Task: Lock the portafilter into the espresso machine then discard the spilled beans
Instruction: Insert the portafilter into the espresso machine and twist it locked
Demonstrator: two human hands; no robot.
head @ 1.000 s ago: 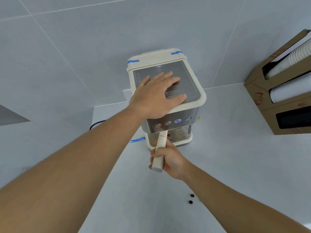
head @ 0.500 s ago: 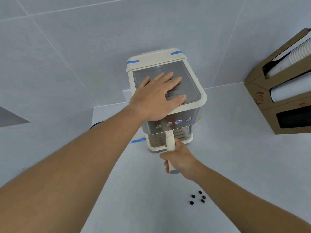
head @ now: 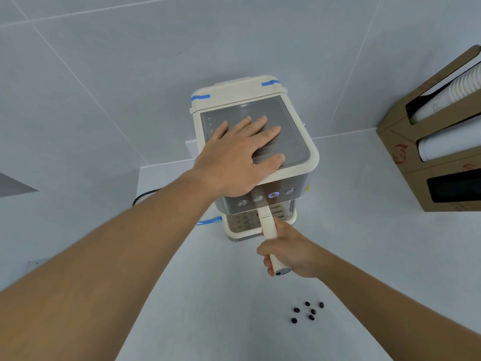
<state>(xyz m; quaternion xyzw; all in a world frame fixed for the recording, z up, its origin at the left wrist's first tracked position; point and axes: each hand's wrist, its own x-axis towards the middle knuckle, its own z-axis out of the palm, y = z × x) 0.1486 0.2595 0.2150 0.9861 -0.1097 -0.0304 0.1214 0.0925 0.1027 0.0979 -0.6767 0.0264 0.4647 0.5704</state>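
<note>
A cream and steel espresso machine point(head: 299, 126) stands on the white counter against the wall. My left hand point(head: 234, 157) lies flat on its top, fingers spread, holding nothing. The cream portafilter handle point(head: 268, 225) sticks out from under the machine's front towards me, its head hidden beneath the button panel. My right hand point(head: 289, 252) is closed around the handle's near end. Several dark coffee beans point(head: 308, 311) lie loose on the counter just below and right of my right hand.
A brown cardboard cup dispenser point(head: 406, 162) with stacked white paper cups sits at the right. A black power cable point(head: 143, 196) runs behind the machine on the left. Blue tape strips mark the machine's lid and base. A white counter point(head: 221, 308) stretches towards me.
My right hand has swung the portafilter handle from left of centre to the right, uncovering more of the beans. My left hand has stayed flat on the machine top.
</note>
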